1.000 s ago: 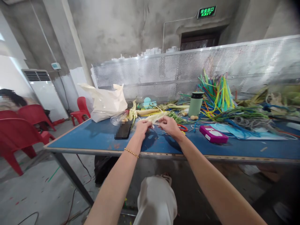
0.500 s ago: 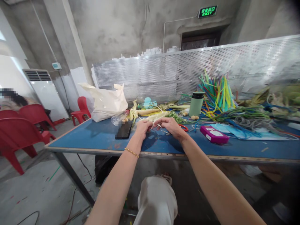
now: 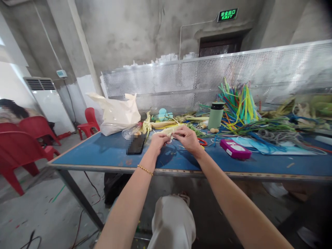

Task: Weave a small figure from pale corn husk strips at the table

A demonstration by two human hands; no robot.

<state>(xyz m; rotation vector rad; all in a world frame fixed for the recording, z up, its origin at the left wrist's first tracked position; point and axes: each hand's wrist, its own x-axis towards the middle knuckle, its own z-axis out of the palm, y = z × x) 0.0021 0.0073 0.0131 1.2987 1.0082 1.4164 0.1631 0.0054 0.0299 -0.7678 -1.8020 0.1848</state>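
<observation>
Over the blue table [image 3: 95, 154], my left hand [image 3: 158, 142] is closed in a pinch on a thin pale strip [image 3: 170, 139], which looks like husk. My right hand [image 3: 189, 140] is close beside it, thumb and fingers pinched together on the same strip. The fingers partly hide it. Just behind my hands lie pale corn husks [image 3: 167, 130] and some green leaves [image 3: 196, 130]. Red scissor handles [image 3: 202, 142] show to the right of my right hand. A black phone [image 3: 136, 144] lies left of my left hand.
A cream plastic bag [image 3: 119, 112] and a clear bottle [image 3: 130, 131] stand at the left. Rightward are a green tumbler [image 3: 215, 117], a magenta box [image 3: 235, 149], blue face masks [image 3: 264, 145] and bundled coloured strips [image 3: 241, 103]. A perforated metal panel [image 3: 166, 83] runs behind.
My right hand has shifted slightly, its fingers now drawn into a tighter pinch and a little apart from the left. My left hand stays nearly in place. The view has moved slightly.
</observation>
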